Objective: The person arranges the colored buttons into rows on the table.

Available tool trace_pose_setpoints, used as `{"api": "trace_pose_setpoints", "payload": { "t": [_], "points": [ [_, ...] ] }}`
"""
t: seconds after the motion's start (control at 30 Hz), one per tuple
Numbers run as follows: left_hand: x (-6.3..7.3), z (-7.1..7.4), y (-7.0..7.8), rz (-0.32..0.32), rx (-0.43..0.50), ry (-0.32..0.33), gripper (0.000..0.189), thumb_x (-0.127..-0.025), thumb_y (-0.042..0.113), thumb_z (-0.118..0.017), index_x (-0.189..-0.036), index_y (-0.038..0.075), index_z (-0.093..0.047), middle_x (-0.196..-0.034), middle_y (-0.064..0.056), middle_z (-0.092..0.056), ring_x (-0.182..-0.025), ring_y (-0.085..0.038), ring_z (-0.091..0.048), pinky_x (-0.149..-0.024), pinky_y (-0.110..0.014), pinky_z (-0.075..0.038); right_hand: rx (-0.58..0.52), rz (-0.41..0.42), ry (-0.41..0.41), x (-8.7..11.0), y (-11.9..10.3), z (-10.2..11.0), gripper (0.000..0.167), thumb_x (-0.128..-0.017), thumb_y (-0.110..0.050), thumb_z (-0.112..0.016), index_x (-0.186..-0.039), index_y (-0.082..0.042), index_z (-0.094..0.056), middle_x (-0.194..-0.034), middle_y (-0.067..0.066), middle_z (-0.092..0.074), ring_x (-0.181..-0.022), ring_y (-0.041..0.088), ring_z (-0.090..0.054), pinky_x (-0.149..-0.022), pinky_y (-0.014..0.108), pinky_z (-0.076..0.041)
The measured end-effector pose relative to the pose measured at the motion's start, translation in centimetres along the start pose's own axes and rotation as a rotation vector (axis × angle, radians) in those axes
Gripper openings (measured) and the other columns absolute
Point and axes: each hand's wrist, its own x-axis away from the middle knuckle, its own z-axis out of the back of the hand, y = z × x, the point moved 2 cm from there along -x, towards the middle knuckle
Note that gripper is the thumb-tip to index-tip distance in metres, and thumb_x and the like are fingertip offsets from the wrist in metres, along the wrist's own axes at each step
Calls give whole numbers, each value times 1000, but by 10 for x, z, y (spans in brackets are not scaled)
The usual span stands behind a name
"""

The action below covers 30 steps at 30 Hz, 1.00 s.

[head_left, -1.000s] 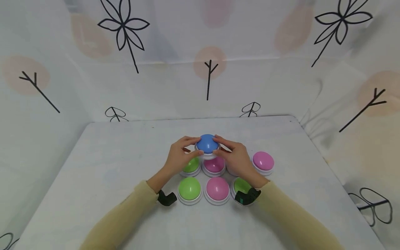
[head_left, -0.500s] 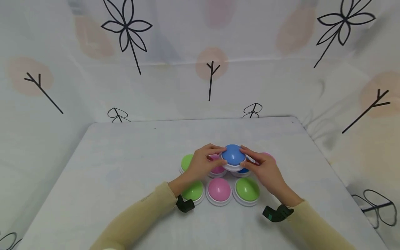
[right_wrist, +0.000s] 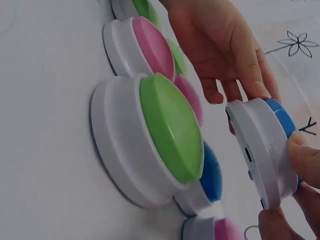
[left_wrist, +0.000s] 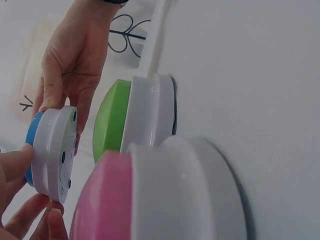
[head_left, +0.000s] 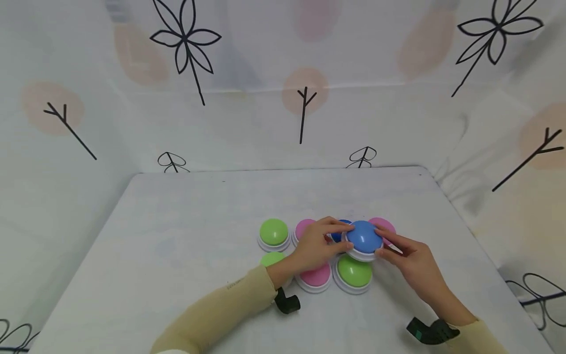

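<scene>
Both hands hold a blue dome push button (head_left: 364, 237) with a white base, raised above the table. My left hand (head_left: 316, 245) grips its left rim between thumb and fingers; my right hand (head_left: 415, 263) grips the right rim. The left wrist view shows the white base (left_wrist: 50, 152) tilted on edge, its underside with small dark spots in sight. Just below and nearer to me sits a green push button (head_left: 354, 271). Behind the held one, a darker blue button (head_left: 337, 236) and a pink button (head_left: 382, 224) are partly covered.
More buttons stand in two rows on the white table (head_left: 185, 221): a green one (head_left: 273, 232) and a pink one (head_left: 304, 227) at the back, a pink one (head_left: 316, 276) and a half-hidden green one (head_left: 271, 258) in front. A patterned cloth wall (head_left: 247, 123) rises behind.
Both hands have carried the blue button to the right and toward me, from above the back row's pink button to just behind the front green one. The standing buttons keep their places.
</scene>
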Motion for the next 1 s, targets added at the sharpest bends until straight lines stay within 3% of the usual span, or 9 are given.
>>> {"api": "trace_pose_setpoints", "payload": {
  "t": [0.13, 0.2, 0.33, 0.57, 0.73, 0.83, 1.0],
  "points": [
    [-4, -13, 4, 28, 16, -29, 40, -91, 31, -75, -129, 22, -69, -121, 8, -62, -106, 1, -55, -79, -14, -49, -3, -14, 13, 8, 10, 10, 50, -94, -22, -71, -139, -6, -58, -145, 17, -51, -124, -3, -48, -84, 14, -49],
    [-6, -20, 6, 42, 4, -45, 38, -92, 33, -74, -129, 24, -69, -122, 10, -62, -108, 3, -54, -81, -13, -48, 0, -9, 16, 12, 16, 15, 50, -94, -21, -71, -140, -6, -58, -146, 11, -51, -122, -11, -44, -85, 13, -48],
    [-10, -33, 9, 58, -31, -86, 34, -94, 34, -70, -128, 28, -70, -122, 13, -62, -112, 3, -52, -85, -12, -45, 8, -27, 22, 20, 27, 25, 52, -94, -20, -71, -141, -5, -55, -146, 1, -51, -122, -14, -43, -85, 11, -48],
    [-17, -49, 18, 65, -148, -196, 35, -97, 37, -65, -132, 36, -66, -130, 18, -58, -118, 4, -49, -89, -13, -43, 72, -83, 37, 29, 45, 40, 57, -94, -24, -71, -143, -2, -52, -145, -2, -52, -119, -17, -43, -82, 8, -47],
    [-19, -56, 20, 72, -192, -209, 35, -95, 35, -69, -129, 37, -67, -127, 20, -60, -114, 6, -51, -91, -14, -41, 76, -148, 13, 31, 53, 44, 58, -93, -27, -72, -142, -3, -53, -144, -9, -51, -126, -10, -43, -83, 8, -46],
    [-19, -59, 19, 73, -166, -215, 34, -93, 30, -72, -127, 34, -69, -123, 19, -62, -105, 8, -53, -82, -6, -41, 84, -176, -4, 33, 58, 45, 58, -92, -28, -73, -142, -5, -55, -143, -12, -51, -126, -10, -43, -83, 7, -46],
    [-19, -63, 19, 80, -184, -261, 34, -93, 28, -73, -126, 33, -70, -118, 19, -64, -95, 10, -53, -75, -2, -40, 22, -182, -34, 36, 66, 46, 54, -91, -23, -74, -139, -3, -57, -138, -19, -52, -112, -22, -42, -83, 8, -47]
  ]
}}
